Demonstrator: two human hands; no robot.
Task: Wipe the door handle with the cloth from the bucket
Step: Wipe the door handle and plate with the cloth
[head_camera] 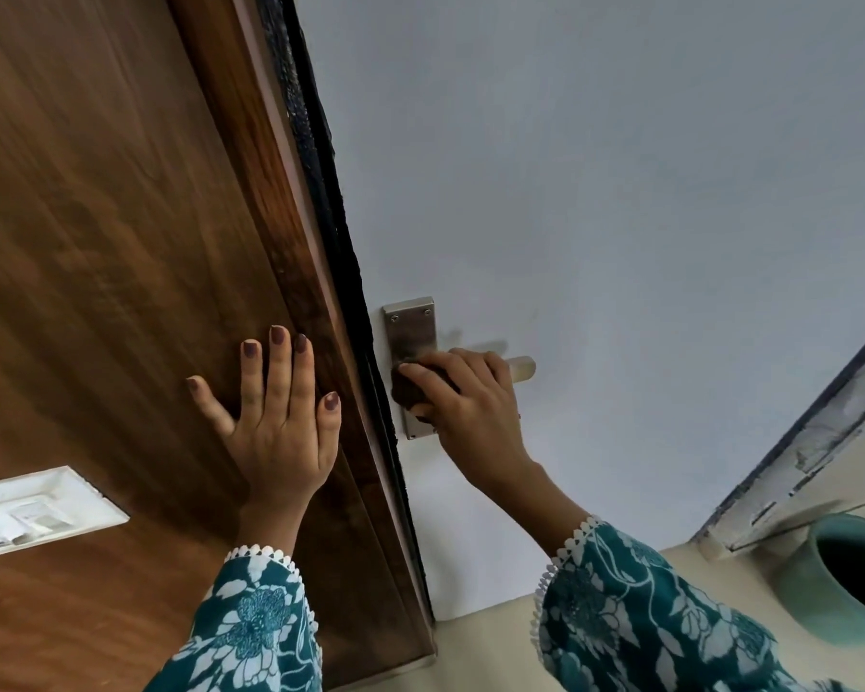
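A metal door handle (523,368) with a steel backplate (410,328) is fixed to a pale blue-white door (595,192). My right hand (470,397) wraps around the lever and presses a dark brown cloth (410,389) against the handle at the backplate. Only the lever's tip shows past my fingers. My left hand (275,417) lies flat, fingers spread, on the brown wooden panel (121,242) left of the door. A teal bucket (850,576) stands on the floor at the lower right, partly cut off by the frame.
A white switch plate (36,511) is set in the wooden panel at the lower left. A dark rubber seal (335,232) runs between panel and door. A worn white frame (810,452) stands at the right, above the beige floor (495,651).
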